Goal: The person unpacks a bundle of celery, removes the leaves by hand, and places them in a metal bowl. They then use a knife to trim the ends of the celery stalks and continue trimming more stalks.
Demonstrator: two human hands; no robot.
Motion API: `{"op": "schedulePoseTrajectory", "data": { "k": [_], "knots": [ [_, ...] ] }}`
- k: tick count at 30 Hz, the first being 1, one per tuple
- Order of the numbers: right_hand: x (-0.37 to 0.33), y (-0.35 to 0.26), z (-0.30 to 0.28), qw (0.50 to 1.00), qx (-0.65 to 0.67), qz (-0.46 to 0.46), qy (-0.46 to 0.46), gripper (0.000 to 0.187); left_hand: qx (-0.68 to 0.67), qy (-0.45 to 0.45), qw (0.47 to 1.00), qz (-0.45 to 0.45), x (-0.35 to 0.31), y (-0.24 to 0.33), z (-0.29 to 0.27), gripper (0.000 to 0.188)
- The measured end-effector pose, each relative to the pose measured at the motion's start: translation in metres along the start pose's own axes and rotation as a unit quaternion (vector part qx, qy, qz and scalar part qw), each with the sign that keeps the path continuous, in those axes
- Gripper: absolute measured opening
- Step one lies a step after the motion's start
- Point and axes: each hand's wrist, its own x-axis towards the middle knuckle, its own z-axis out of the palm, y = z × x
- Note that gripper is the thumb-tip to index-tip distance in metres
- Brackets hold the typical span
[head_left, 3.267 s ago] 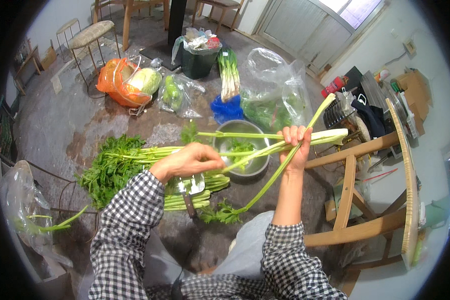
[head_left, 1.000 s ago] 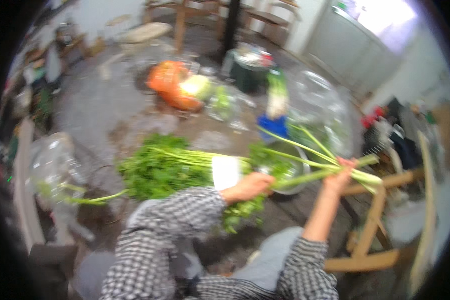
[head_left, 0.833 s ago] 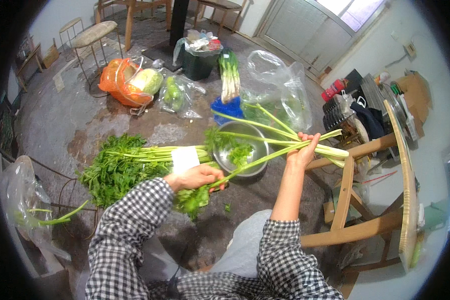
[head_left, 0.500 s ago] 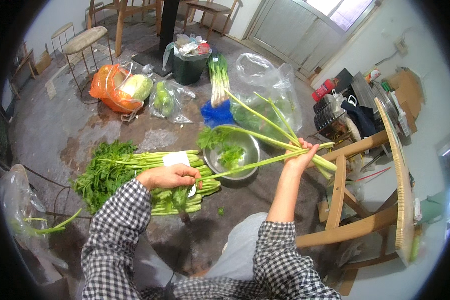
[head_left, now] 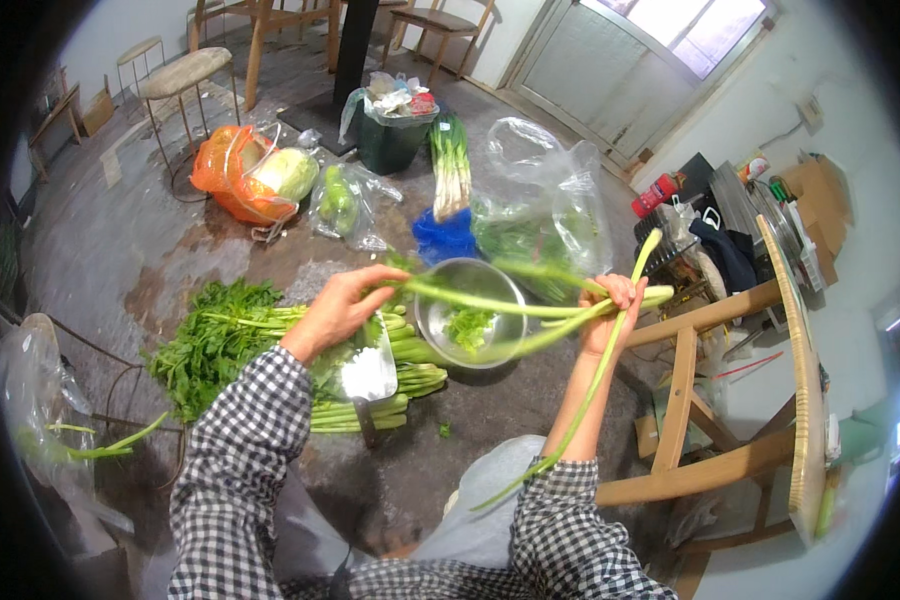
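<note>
My right hand (head_left: 612,305) is closed round several long celery stalks (head_left: 500,303), one of which bends down across my right forearm. At the leafy end of these stalks, my left hand (head_left: 345,305) has its thumb and fingers drawn together in a pinch; the leaves there are blurred. Under the stalks stands a metal bowl (head_left: 515,335) with torn green leaves (head_left: 470,327) inside. Beneath my left hand lies a big bunch of celery (head_left: 220,335), leaves to the left. A shiny flat blade (head_left: 368,374) with a dark handle rests on it.
Beyond the bowl are a blue mesh (head_left: 442,237), spring onions (head_left: 451,165), a clear bag of greens (head_left: 540,235), bagged green vegetables (head_left: 339,203), an orange net bag (head_left: 232,180) with cabbage and a bin (head_left: 390,143). A wooden-legged stand (head_left: 675,400) is close on the right.
My left hand has risen from the celery bunch to the held stalks' leafy end. One stalk in my right hand has swung downward over the forearm. The view has shifted slightly.
</note>
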Motion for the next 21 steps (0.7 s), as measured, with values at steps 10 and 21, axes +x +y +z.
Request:
{"op": "schedulePoseTrajectory", "data": {
  "k": [10,21],
  "knots": [
    [0.004,0.017,0.011,0.992,0.016,0.105,-0.071,0.041,-0.135,-0.421,0.895,-0.060,-0.011,-0.006,0.018,0.026],
    [0.009,-0.004,-0.015,0.997,0.040,0.038,-0.056,0.038,-0.258,-0.445,0.855,-0.068,-0.019,-0.002,0.032,0.027]
  ]
}}
